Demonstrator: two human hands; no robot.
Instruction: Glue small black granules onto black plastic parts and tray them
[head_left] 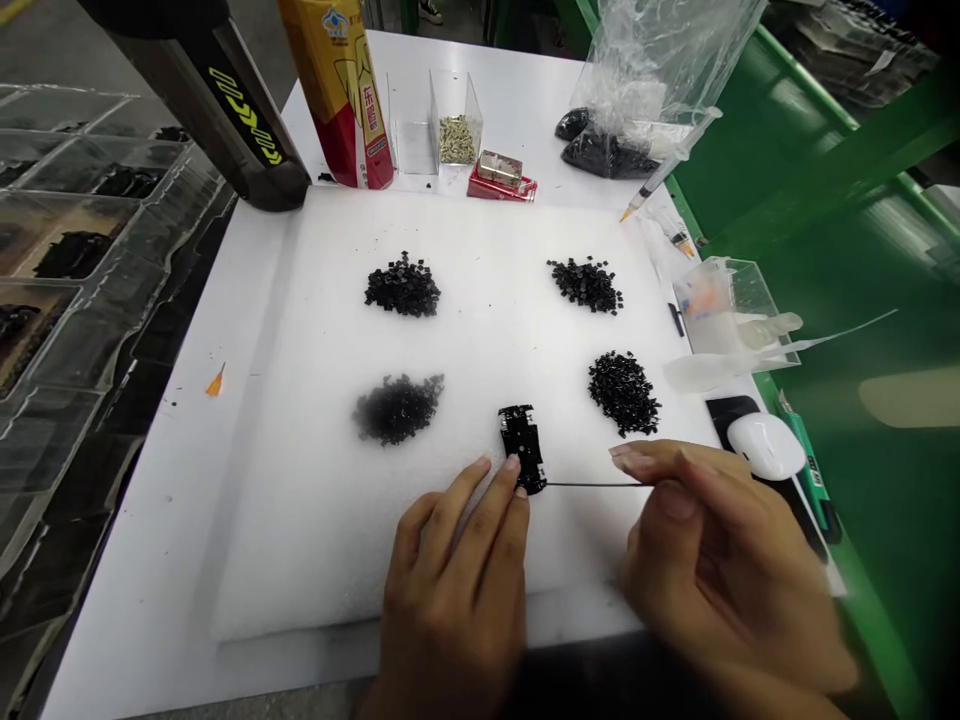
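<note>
A small flat black part (pixel 523 440) with notched edges lies on the white foam pad (pixel 322 540). Fingertips of my left hand (pixel 457 580) rest on its lower left edge, the fingers stretched out. My right hand (pixel 720 540) pinches a thin dark rod (pixel 592 485), perhaps a needle or tweezers; its tip meets the part's lower right corner. Part of the right hand is blurred, and the rod's other end is hidden in it. Several heaps of tiny black pieces surround the part, the nearest being the right heap (pixel 624 393).
At the back stand a dark bottle (pixel 217 110), a yellow and red can (pixel 345 100) and a clear box of small pale pieces (pixel 456 138). A syringe (pixel 667 170), a plastic bag (pixel 660 70), a clear container (pixel 739 305) and a white mouse-shaped object (pixel 766 446) line the right.
</note>
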